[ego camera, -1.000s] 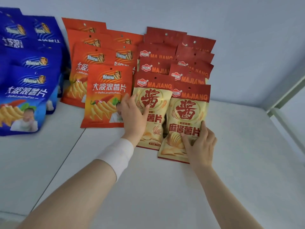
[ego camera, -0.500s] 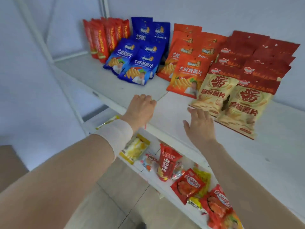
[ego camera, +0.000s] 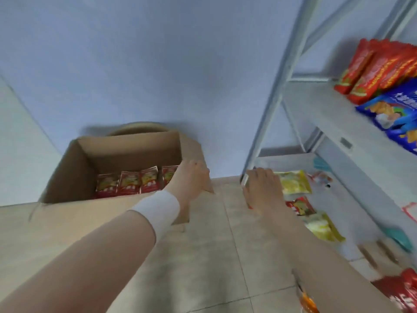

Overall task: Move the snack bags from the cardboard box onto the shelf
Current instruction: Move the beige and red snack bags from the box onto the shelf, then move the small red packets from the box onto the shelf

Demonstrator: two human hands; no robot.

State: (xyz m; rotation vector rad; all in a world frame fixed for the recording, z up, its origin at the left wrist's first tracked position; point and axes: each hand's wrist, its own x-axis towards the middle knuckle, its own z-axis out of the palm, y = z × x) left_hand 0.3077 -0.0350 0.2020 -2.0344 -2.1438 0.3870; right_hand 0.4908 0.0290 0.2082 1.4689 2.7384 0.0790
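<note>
An open cardboard box (ego camera: 74,168) stands on the floor at the left by the wall. A row of red and yellow snack bags (ego camera: 137,181) stands inside it. My left hand (ego camera: 190,177), with a white wristband, hovers over the box's right edge, empty, fingers pointing down. My right hand (ego camera: 262,188) hangs empty with fingers spread beside the white shelf's front post (ego camera: 268,105). The shelf board (ego camera: 331,114) at the right carries red bags (ego camera: 374,71) and blue bags (ego camera: 392,114).
The lower shelf level (ego camera: 358,199) holds yellow bags (ego camera: 293,181) and small red packets (ego camera: 300,206). A round brown object (ego camera: 137,127) sits behind the box. Beige floor tiles (ego camera: 214,256) lie between box and shelf. The view is motion-blurred.
My view has swung from the upper shelf down and left to the box. Both hands have left the shelf's bags and dropped, the left one reaching the box.
</note>
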